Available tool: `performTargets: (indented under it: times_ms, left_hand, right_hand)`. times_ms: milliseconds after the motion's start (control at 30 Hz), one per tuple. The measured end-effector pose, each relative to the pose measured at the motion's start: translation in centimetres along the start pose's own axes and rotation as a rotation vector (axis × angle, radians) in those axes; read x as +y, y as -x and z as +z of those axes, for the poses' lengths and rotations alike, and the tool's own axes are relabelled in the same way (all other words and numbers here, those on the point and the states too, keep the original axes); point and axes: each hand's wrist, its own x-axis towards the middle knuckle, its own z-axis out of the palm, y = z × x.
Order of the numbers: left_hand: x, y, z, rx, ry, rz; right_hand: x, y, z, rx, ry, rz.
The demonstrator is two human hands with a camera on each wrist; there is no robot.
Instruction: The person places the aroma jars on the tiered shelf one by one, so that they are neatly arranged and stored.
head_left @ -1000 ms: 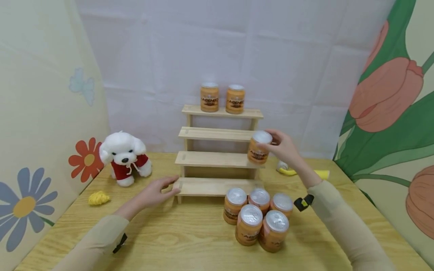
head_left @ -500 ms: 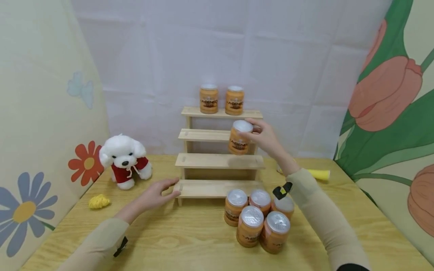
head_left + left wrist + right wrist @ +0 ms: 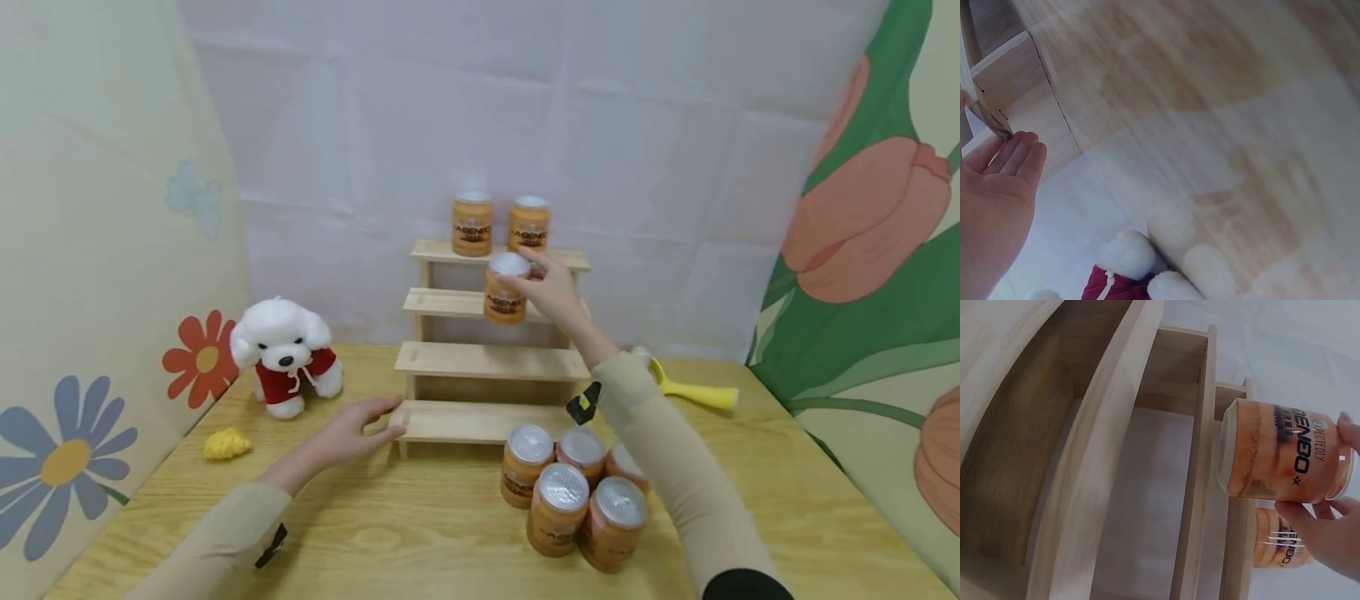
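Observation:
My right hand [image 3: 551, 290] grips an orange can [image 3: 505, 296] with a silver lid near its top. This can [image 3: 1285, 450] is upright in front of the second-highest step of a wooden tiered shelf [image 3: 491, 361]; whether it touches that step cannot be told. My left hand [image 3: 348, 433] holds the left end of the lowest step, thumb and fingers either side of the board's end [image 3: 988, 112]. Two matching cans, a left one [image 3: 472, 225] and a right one [image 3: 529, 223], stand on the top step. Several more cans [image 3: 557, 512] cluster at the shelf's front right.
A white toy dog [image 3: 281, 358] in a red top sits left of the shelf, with a bundle of yellow yarn [image 3: 227, 443] nearby. Behind my right forearm lies a yellow-handled tool [image 3: 697, 394]. A white cloth [image 3: 375, 125] hangs behind the shelf on the wooden table [image 3: 420, 533].
My right hand has carried the can leftward and up, from the shelf's right side to before the second-highest step. The left hand stays at the lowest step's end.

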Motion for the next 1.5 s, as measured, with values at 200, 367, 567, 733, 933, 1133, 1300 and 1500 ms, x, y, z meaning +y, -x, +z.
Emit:
performTargets:
  times_ms: [200,367,567,733,933,1133,1300,1500]
  left_hand:
    - [0.2,-0.3,0.3,-0.002,0.01,0.004]
    - [0.2,-0.2,0.1,0.001,0.021,-0.001]
    - [0.2,0.2,-0.1,0.009,0.016,0.003]
    - [0.5,0.5,-0.2,0.01,0.022,-0.005]
    - [0.5,0.4,-0.4,0.023,0.019,-0.002]
    - [0.4,0.4,-0.4,0.017,0.016,0.004]
    - [0.3,0.6,-0.5,0.01,0.033,-0.013]
    - [0.3,0.4,-0.5,0.004,0.022,-0.009]
  right_hand:
    - [0.6,-1.1,0.8,0.033,-0.055,0.003]
    - [1.1,-1.8,1.8,0.055,-0.12,0.019]
    - [1.2,-2.1,2.9,0.053,-0.134,-0.006]
    - [1.0,-2.0,3.6,0.084,-0.068,-0.017]
    - [0.9,-2.2,4.4,0.165,-0.001,-0.05]
    - [1.4,-1.8,4.3,0.131,0.006,-0.039]
    - [1.9,-1.0,3.8,0.057,0.016,0.033]
    - [2.5,-0.7,3.5,-0.061,0.067,0.075]
